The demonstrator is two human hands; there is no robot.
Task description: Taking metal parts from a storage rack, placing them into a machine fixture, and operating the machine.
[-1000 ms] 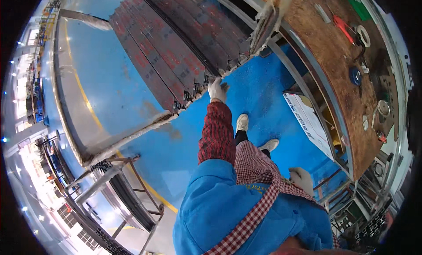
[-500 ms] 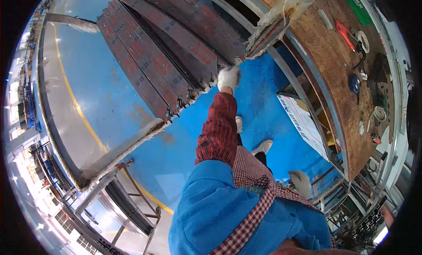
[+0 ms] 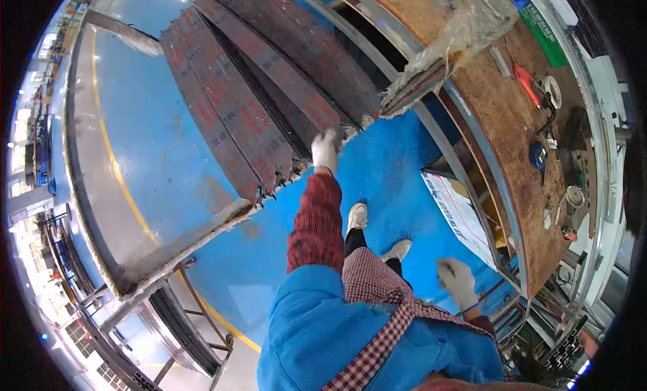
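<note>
Dark reddish metal strips (image 3: 269,94) lie fanned across the upper middle of the frame, ends overhanging the blue floor (image 3: 404,182). The gloved left hand (image 3: 325,150) reaches their near ends, fingers closed there; whether gripping, unclear. The right hand (image 3: 457,280) hangs loosely open, lower right.

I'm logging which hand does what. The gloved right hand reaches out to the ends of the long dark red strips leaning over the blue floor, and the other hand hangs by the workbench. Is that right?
Not quite: it is the left hand, in a white glove, that reaches the ends of the long dark red strips. The right hand hangs low beside the workbench. The head view shows this; the floor is blue as you said.
</note>
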